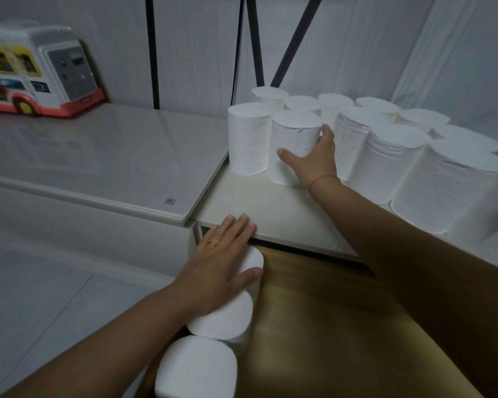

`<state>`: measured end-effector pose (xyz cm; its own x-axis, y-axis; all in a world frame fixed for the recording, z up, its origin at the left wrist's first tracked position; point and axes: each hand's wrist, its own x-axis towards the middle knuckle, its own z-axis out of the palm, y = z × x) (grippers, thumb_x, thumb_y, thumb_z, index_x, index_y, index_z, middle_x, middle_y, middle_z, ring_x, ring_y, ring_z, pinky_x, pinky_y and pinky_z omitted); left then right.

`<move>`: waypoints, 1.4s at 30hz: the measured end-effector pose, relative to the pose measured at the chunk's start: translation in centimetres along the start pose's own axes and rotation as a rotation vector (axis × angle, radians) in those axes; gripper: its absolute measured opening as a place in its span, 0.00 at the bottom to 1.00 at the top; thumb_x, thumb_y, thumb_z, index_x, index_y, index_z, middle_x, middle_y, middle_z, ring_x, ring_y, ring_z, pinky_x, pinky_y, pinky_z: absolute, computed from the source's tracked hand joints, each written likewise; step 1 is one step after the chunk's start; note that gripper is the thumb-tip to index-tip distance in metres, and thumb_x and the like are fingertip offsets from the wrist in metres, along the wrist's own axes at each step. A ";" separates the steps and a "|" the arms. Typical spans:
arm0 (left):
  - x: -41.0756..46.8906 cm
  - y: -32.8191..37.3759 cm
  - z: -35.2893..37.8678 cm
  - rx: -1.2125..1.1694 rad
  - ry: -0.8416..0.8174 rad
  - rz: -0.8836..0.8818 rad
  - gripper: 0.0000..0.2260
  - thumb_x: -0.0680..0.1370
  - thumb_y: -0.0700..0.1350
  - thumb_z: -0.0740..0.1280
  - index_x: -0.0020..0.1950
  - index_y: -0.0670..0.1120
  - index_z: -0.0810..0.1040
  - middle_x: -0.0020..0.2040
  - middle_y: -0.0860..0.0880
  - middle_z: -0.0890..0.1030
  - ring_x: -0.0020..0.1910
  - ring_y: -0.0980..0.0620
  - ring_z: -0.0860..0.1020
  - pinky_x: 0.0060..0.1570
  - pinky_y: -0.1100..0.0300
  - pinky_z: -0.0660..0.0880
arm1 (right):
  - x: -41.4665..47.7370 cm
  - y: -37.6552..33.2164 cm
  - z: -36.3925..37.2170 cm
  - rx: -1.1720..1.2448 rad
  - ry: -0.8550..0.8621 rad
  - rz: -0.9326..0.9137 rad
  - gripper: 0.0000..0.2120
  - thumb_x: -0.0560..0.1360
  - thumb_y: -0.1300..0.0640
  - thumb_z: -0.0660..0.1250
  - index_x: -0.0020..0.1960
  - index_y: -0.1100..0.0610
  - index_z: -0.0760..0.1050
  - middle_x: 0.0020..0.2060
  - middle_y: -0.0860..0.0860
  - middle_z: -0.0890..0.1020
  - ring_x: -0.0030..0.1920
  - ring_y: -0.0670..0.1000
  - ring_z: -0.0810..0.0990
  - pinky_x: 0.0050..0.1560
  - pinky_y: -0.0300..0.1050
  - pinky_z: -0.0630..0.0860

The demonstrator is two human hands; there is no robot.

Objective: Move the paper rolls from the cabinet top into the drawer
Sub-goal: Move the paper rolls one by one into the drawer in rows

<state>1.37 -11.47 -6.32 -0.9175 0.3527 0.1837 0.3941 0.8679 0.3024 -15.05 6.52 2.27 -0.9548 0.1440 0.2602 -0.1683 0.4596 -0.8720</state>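
Right grip (314, 163) spread wide, thumb and fingers curled round an upright, soft white paper roll (295, 136); left grip (222, 262) flat, fingers straight, on a lying roll (256, 258) in the wooden drawer (314, 311).

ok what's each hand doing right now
Left hand: open, fingers flat on a roll in the drawer.
Right hand: gripping an upright roll on the cabinet top.

CCC mark (170, 200) on glass top (112, 156) corner.
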 end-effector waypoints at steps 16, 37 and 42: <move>0.0 -0.8 0.6 -0.008 -0.053 -0.002 0.35 0.75 0.70 0.45 0.77 0.54 0.44 0.78 0.56 0.42 0.75 0.59 0.35 0.75 0.54 0.42 | 1.7 1.2 1.2 0.003 0.037 0.008 0.40 0.61 0.42 0.76 0.65 0.56 0.62 0.61 0.53 0.69 0.62 0.53 0.70 0.65 0.50 0.68; -0.5 -0.1 0.3 0.022 -0.085 -0.011 0.37 0.73 0.69 0.45 0.77 0.52 0.44 0.78 0.54 0.42 0.75 0.57 0.36 0.74 0.57 0.39 | -8.2 0.5 -3.2 0.157 -0.266 -0.142 0.34 0.62 0.51 0.78 0.62 0.49 0.65 0.59 0.46 0.75 0.59 0.46 0.74 0.61 0.45 0.73; -1.1 0.8 -0.1 0.056 -0.122 -0.018 0.35 0.76 0.65 0.50 0.77 0.51 0.43 0.78 0.54 0.40 0.75 0.57 0.36 0.74 0.56 0.38 | -10.9 0.6 -5.2 0.173 -0.284 -0.121 0.36 0.62 0.53 0.79 0.65 0.52 0.65 0.60 0.46 0.75 0.60 0.45 0.74 0.62 0.48 0.73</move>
<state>2.73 -11.15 -6.21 -0.9253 0.3741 0.0622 0.3773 0.8915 0.2509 -3.51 9.78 1.12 -0.9512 -0.1637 0.2617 -0.3007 0.2993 -0.9056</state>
